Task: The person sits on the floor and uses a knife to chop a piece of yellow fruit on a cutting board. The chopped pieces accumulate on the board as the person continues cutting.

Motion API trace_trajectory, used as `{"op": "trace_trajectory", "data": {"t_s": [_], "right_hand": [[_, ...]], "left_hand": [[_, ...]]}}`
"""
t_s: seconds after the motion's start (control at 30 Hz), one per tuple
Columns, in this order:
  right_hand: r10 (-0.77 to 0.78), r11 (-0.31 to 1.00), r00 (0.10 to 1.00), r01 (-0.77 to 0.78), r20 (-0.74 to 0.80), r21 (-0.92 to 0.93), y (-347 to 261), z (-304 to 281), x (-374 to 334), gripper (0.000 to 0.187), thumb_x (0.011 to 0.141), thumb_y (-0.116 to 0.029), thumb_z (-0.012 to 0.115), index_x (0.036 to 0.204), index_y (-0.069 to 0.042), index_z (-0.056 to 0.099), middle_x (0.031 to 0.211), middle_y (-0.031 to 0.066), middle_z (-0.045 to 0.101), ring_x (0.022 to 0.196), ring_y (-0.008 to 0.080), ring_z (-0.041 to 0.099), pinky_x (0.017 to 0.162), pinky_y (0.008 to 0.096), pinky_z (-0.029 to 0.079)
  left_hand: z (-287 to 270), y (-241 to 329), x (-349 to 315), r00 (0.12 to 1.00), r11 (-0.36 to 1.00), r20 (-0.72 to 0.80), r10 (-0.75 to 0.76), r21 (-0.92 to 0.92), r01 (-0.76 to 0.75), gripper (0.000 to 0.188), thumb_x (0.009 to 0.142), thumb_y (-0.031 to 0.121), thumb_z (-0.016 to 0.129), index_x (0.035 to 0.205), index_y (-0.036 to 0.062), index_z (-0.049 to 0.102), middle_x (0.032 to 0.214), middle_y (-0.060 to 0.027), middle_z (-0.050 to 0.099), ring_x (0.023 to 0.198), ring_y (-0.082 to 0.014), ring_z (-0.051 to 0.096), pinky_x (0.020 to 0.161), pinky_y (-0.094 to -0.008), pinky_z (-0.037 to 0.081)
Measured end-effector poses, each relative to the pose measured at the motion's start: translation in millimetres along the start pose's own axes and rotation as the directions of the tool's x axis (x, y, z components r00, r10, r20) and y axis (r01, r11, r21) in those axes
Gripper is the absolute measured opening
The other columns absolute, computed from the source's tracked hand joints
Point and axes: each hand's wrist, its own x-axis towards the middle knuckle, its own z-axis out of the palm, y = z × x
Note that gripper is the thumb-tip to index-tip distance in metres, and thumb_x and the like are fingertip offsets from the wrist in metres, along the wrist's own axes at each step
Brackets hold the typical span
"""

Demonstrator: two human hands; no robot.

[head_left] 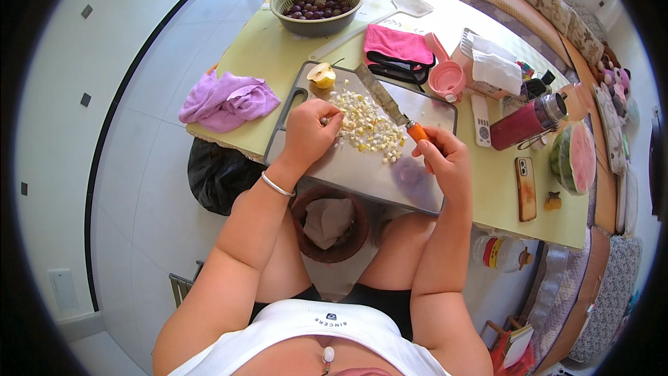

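Yellow-green table [497,181], pale tiled floor [149,125] well left of the cutting board [351,167], whose near side sat right at the table's edge. Some free tabletop ran from the board's right side to the phone [526,189]. Purple cloth [228,101] crowded the board's left, pink cloth [400,44] its far side. Chopped fruit [369,125] covered the middle. Right hand [445,151] gripped the knife [383,97], fingers wrapped round its orange handle; left hand [311,129] was curled nearly closed, couldn't tell on what.

The left hand [311,129] is held curled, back upward, near the board's [369,177] left edge; the right hand [445,151] is clenched near the right edge. Both forearms [254,216] are extended forward.
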Motion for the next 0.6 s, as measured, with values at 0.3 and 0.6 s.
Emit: {"op": "trace_trajectory", "data": {"t_s": [0.3, 0.6], "right_hand": [[-0.037, 0.99, 0.997, 0.046, 0.071, -0.136, 11, 4, 2, 0.027, 0.092, -0.012, 0.064, 0.114, 0.002, 0.067, 0.084, 0.0023, 0.067, 0.074, 0.0078, 0.06, 0.066, 0.0238, 0.046], [0.092, 0.978, 0.987, -0.064, 0.134, -0.198, 12, 2, 5, 0.025, 0.092, -0.012, 0.064, 0.113, 0.001, 0.068, 0.082, 0.0009, 0.067, 0.073, 0.007, 0.058, 0.065, 0.0238, 0.046]], "left_hand": [[0, 0, 0, 1.0, 1.0, 0.01, 0.015, 0.028, -0.015, 0.01, 0.081, 0.008, 0.073, 0.084, -0.0013, 0.071, 0.078, -0.0122, 0.068, 0.064, -0.0206, 0.064, 0.059, -0.0298, 0.05], [0, 0, 0, 1.0, 1.0, 0.003, -0.008, 0.006, 0.008, 0.01, 0.081, 0.008, 0.073, 0.083, -0.001, 0.071, 0.078, -0.0118, 0.068, 0.063, -0.0201, 0.063, 0.059, -0.0303, 0.05]]}}
